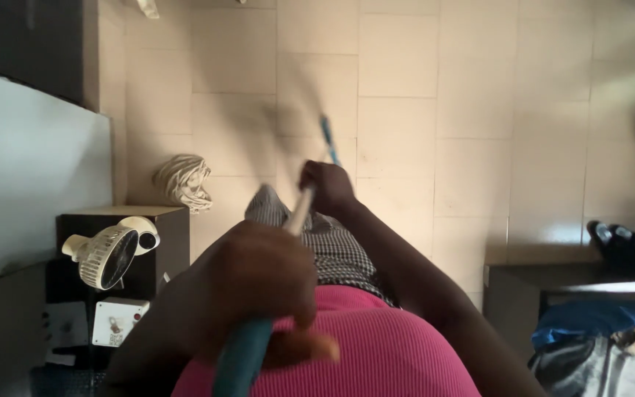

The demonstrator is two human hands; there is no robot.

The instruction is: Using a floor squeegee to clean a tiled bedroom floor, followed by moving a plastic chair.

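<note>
1. At left of the frame, a small cream desk fan sits on a dark cabinet, with a white box-shaped device below it on the cabinet's front
2. Just above the cabinet, a bundle of pale cord lies on the tiled floor against the wall
3. At lower right, a dark worktop carries a black object near its far end; blue cloth is heaped beneath it
4. No object lies on the floor beyond the stick's far end, near upper centre
5. A long stick handle, teal at the near end, pale in the middle and blue at the blurred tip, runs from bottom centre up toward the middle of the frame
6. The left hand, at lower centre, has its fingers wrapped closed around the teal section
7. The right hand, at centre, grips the handle higher up, fingers closed on the pale section
8. Below the hands show a pink ribbed top and a black-and-white checked garment
</note>
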